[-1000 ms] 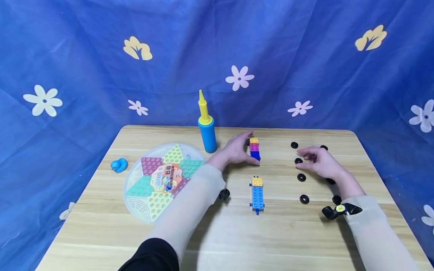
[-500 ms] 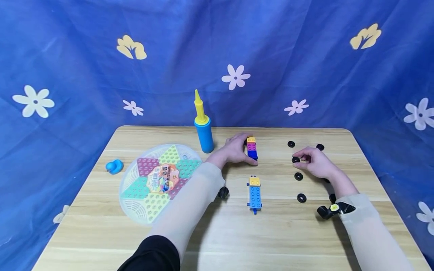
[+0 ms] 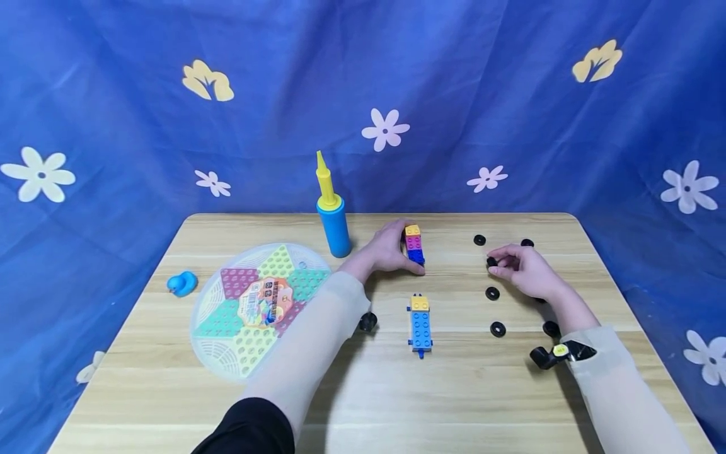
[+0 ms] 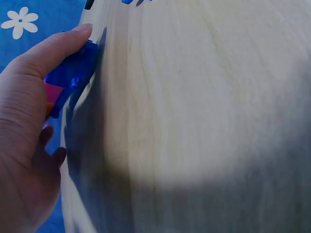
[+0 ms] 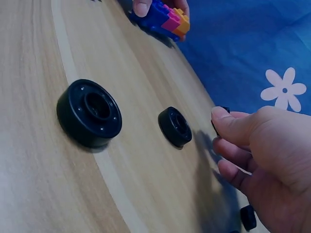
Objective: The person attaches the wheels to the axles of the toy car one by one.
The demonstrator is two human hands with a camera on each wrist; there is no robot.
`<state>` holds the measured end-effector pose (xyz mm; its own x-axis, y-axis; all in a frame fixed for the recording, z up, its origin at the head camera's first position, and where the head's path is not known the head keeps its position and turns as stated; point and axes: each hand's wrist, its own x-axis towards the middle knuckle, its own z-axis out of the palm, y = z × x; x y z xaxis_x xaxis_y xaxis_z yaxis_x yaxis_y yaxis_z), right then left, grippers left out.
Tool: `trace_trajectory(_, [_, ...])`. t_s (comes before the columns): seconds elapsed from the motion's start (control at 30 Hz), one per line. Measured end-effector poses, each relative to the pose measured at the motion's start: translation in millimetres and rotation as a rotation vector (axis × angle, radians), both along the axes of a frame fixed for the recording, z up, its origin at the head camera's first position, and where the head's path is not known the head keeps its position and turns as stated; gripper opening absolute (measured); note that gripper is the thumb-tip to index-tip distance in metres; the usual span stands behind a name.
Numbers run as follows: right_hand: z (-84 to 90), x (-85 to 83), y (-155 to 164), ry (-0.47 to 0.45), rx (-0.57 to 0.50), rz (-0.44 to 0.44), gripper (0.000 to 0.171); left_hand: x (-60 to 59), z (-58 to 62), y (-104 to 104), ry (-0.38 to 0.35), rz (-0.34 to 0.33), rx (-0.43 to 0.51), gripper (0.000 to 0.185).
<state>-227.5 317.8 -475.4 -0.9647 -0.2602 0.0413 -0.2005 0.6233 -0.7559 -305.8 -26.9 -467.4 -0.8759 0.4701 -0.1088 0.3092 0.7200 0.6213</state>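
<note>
In the head view my left hand (image 3: 388, 249) grips a small toy-brick car base (image 3: 413, 244), thumb at its near end and fingers towards its far end. Its bricks are orange, pink and dark blue, on a dark blue base. My right hand (image 3: 524, 268) pinches a black toy wheel (image 3: 491, 261) between thumb and fingers, tilted up; in the right wrist view most of it is hidden. Several more wheels lie around that hand, such as a near wheel (image 5: 90, 114) and a farther wheel (image 5: 175, 127). Closer to me is a second car base (image 3: 421, 331), light blue with a yellow brick.
At left lie a round Chinese checkers board (image 3: 221, 320) and a blue toy duck (image 3: 183, 284). A blue and yellow hand pump (image 3: 334, 230) stands upright behind my left forearm. Blue cloth (image 3: 283, 126) hangs behind the table's far edge.
My right fingers have closed on the wheel, which lay flat and is now tilted up in their pinch. My left hand keeps its hold on the car base. The head view has shifted slightly.
</note>
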Motion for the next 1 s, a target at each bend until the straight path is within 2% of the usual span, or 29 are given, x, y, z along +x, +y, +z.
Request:
trace_trajectory(0.23, [11.6, 7.6, -6, 0.02, -0.037, -0.008, 0.035, 6.2, 9.9, -7, 0.003, -0.019, 0.125, 0.12])
trace_trajectory(0.43, [25.9, 16.3, -14, 0.069, -0.068, 0.009, 0.036, 16.9, 22.1, -7, -0.005, -0.03, 0.217, 0.117])
trace_trajectory(0.57, [34.4, 23.0, -21, 0.104, -0.106, 0.013, 0.034, 29.3, 32.7, -6, -0.069, -0.04, 0.35, 0.116])
trace_trajectory(0.7, [46.0, 33.2, -30, 0.14, -0.187, 0.035, 0.032, 43.2, 44.9, -7, -0.135, -0.022, 0.461, 0.114])
trace_trajectory(0.8, [54.7, 41.8, -39, 0.175, -0.253, 0.078, 0.033, 52.9, 53.9, -10, -0.142, -0.03, 0.51, 0.114])
trace_trajectory(1.0, [69.5, 58.9, -60, 0.235, -0.356, 0.167, 0.038, 76.4, 70.0, -12, -0.135, -0.104, 0.604, 0.116])
